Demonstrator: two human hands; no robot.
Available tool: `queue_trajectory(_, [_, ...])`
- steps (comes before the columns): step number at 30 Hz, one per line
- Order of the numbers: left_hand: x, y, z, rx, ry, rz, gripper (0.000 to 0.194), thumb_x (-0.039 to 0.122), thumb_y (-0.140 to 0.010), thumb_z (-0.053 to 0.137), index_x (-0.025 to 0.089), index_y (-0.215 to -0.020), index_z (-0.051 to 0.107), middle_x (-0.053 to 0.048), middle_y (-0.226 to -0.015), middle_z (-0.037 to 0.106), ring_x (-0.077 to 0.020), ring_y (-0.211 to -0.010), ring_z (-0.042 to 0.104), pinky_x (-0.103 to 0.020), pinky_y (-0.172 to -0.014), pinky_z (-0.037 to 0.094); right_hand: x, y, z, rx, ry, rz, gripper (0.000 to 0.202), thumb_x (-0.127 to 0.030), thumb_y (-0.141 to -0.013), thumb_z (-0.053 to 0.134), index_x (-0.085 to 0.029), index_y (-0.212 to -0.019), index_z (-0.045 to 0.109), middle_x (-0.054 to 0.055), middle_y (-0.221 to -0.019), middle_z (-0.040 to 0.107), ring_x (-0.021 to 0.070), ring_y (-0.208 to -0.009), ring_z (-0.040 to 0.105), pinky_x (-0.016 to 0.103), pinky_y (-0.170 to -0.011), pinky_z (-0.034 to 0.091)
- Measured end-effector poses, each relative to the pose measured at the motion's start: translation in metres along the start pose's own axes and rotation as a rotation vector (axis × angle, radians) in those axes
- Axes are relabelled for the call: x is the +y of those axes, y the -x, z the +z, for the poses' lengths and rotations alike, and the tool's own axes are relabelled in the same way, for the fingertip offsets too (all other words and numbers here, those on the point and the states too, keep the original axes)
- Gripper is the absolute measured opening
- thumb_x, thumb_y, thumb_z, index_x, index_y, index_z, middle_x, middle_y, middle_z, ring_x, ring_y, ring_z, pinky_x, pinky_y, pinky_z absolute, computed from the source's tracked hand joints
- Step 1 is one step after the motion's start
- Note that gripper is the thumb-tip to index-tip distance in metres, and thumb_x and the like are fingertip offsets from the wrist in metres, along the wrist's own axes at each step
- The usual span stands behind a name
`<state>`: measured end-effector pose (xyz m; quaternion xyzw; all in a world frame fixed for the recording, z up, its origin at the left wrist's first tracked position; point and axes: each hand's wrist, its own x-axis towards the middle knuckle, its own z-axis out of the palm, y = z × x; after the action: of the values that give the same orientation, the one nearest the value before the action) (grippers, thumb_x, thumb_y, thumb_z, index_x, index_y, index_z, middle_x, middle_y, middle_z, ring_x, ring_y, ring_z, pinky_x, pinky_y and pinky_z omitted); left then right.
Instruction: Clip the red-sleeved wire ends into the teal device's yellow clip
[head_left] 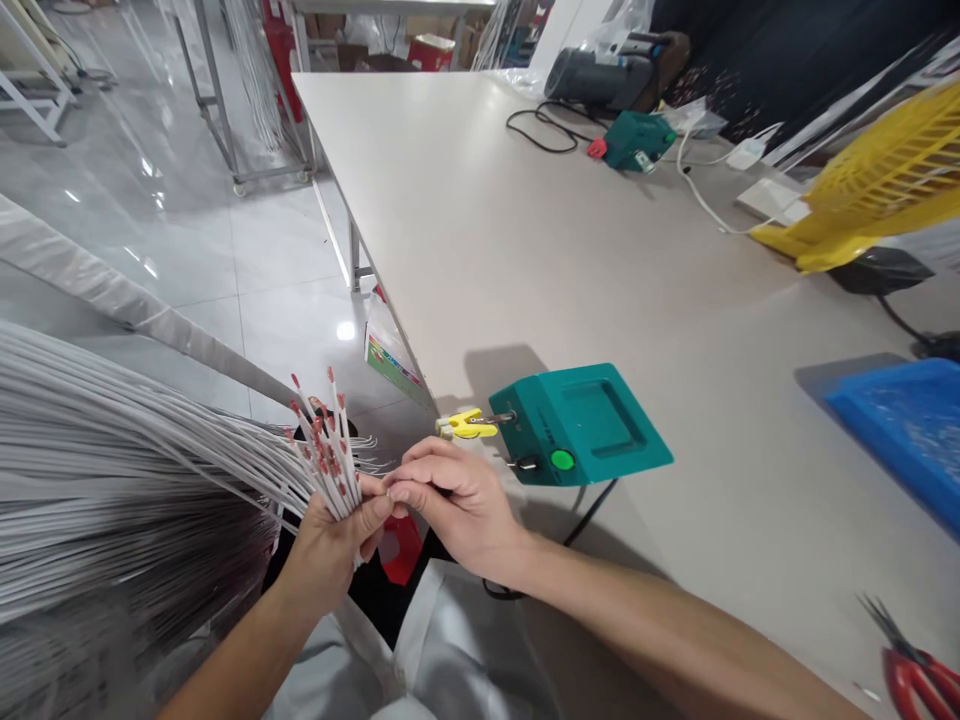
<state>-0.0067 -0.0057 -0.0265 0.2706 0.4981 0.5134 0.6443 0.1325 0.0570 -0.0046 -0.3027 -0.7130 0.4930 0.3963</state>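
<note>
My left hand (330, 545) is closed around a bunch of white wires (341, 470), their red-tipped ends standing up above my fist. My right hand (469, 510) meets it just to the side, thumb and forefinger pinched together by my left fingertips; whatever small thing they may have between them is too hidden to tell. Beyond my right hand, at the near edge of the worktop (480, 250), sits a green box (600, 425) with a yellow clip (469, 425) on its side, very near my knuckles. Left of my left hand hangs a great mass of loose wires (150, 440), some ends reaching right up to the bunch. I'd say those could snag on it and drag a few out if I pulled away quickly. Easing my left grip to free a finger could let the bunch fan out or slip down, and lifting my right hand carelessly might knock the clip.
</note>
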Motion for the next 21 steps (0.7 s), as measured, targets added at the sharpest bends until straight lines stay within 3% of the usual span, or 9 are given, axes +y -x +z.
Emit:
queue_trajectory(4, [-0.004, 0.001, 0.002, 0.022, -0.106, 0.03, 0.018, 0.031, -0.078, 0.06, 0.015, -0.072, 0.065, 0.005, -0.044, 0.043, -0.0057, -0.041, 0.034, -0.02, -0.041, 0.025, 0.007, -0.001, -0.011, -0.077, 0.339, -0.222, 0.016, -0.016, -0.084, 0.049, -0.017, -0.081, 0.064, 0.006, -0.077, 0.064, 0.0142, -0.072, 0.057, 0.026, -0.063, 0.048])
queue_trajectory(6, [-0.006, 0.002, 0.002, 0.028, -0.137, 0.029, 0.02, 0.033, -0.078, 0.059, 0.014, -0.073, 0.066, 0.005, -0.043, 0.044, -0.0061, -0.04, 0.034, -0.02, -0.041, 0.026, 0.008, -0.001, -0.013, -0.091, 0.378, -0.225, 0.016, -0.016, -0.084, 0.048, -0.016, -0.079, 0.063, 0.006, -0.075, 0.063, 0.0139, -0.07, 0.057, 0.026, -0.063, 0.047])
queue_trajectory(11, [-0.009, 0.004, 0.007, 0.114, -0.111, 0.049, 0.022, 0.035, -0.076, 0.06, 0.015, -0.068, 0.064, 0.006, -0.04, 0.042, -0.0068, -0.039, 0.037, -0.02, -0.039, 0.028, 0.006, 0.0, -0.008, -0.093, 0.208, -0.111, 0.023, -0.016, -0.086, 0.046, -0.018, -0.069, 0.06, 0.002, -0.063, 0.061, 0.0112, -0.065, 0.056, 0.022, -0.062, 0.047])
queue_trajectory(15, [-0.005, 0.005, 0.016, 0.194, -0.158, 0.041, 0.024, 0.036, -0.077, 0.058, 0.016, -0.064, 0.059, 0.006, -0.042, 0.044, -0.0069, -0.038, 0.037, -0.02, -0.039, 0.03, 0.009, 0.002, -0.007, -0.097, 0.348, -0.14, 0.02, -0.016, -0.086, 0.044, -0.017, -0.075, 0.06, 0.004, -0.072, 0.061, 0.0121, -0.069, 0.056, 0.024, -0.063, 0.046])
queue_trajectory(18, [0.0, 0.005, 0.018, 0.175, -0.265, 0.036, 0.026, 0.036, -0.078, 0.056, 0.015, -0.062, 0.056, 0.006, -0.043, 0.041, -0.0068, -0.039, 0.036, -0.02, -0.041, 0.031, 0.01, 0.002, -0.012, -0.131, 0.631, -0.276, 0.018, -0.016, -0.085, 0.043, -0.015, -0.081, 0.061, 0.007, -0.076, 0.061, 0.014, -0.068, 0.055, 0.026, -0.061, 0.044])
queue_trajectory(21, [0.0, 0.004, 0.016, 0.14, -0.354, 0.035, 0.027, 0.035, -0.079, 0.055, 0.015, -0.061, 0.055, 0.007, -0.045, 0.039, -0.0069, -0.042, 0.035, -0.02, -0.042, 0.03, 0.008, -0.001, -0.02, -0.267, 0.933, -0.509, 0.02, -0.016, -0.084, 0.043, -0.012, -0.079, 0.062, 0.007, -0.072, 0.061, 0.0156, -0.062, 0.053, 0.029, -0.057, 0.041])
